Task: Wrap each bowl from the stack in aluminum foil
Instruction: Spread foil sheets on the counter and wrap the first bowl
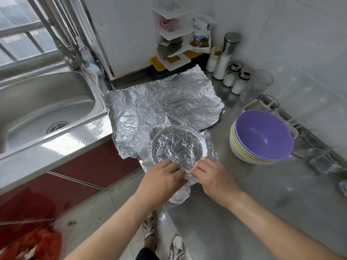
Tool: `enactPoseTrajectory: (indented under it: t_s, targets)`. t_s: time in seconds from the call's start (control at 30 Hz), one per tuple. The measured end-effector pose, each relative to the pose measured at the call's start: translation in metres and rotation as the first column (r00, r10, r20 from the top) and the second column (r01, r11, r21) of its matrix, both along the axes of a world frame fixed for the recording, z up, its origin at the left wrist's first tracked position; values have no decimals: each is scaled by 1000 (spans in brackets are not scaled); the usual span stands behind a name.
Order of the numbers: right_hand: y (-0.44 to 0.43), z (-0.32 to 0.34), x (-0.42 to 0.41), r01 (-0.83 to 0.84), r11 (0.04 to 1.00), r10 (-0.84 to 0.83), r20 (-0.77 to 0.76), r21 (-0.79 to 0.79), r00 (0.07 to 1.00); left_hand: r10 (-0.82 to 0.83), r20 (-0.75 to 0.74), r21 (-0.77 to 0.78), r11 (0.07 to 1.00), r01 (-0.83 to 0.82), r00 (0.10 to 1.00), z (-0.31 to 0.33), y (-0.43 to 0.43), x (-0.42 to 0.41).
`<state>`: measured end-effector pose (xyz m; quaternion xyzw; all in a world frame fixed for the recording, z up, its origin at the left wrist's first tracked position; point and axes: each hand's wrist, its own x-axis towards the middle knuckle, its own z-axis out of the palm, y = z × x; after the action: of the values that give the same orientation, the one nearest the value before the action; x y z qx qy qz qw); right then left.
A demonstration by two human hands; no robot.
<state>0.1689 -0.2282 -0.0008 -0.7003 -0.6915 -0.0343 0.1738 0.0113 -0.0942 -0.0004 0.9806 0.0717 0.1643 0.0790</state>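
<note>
Foil (pixel 180 194) gathered at bowl (pixel 178 147) rim
The foil flap is pinched by left hand (pixel 165 178) and right hand (pixel 212 178); the bowl lies just beyond both grips, equally near.

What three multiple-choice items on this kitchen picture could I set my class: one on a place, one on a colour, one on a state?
1. Where is the stack of bowls relative to the bowl being wrapped? A in the sink; B to its right; C to its left.
2. What colour is the stack's top bowl? A purple; B red; C green.
3. What are the left hand and right hand doing? A hanging idle; B lifting a glass; C pinching foil at the bowl's near rim.
Key: B, the stack stands to its right; A, its inside shows purple; C, fingers of both hands meet on the foil there.
</note>
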Motion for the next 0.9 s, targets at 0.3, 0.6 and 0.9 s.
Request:
enactPoseTrajectory:
  t_s: [0.3,0.6,0.9]
  targets:
    - [-5,9,13,-45,998,47,33,-40,998,-23,32,82,996,21,999,-10,-4,9]
    - [-8,10,24,-101,994,103,81,-31,991,39,14,78,996,-40,999,-12,-34,31]
    - [-9,8,30,-155,988,157,98,-28,983,69,45,-69,995,-66,997,-15,-24,13]
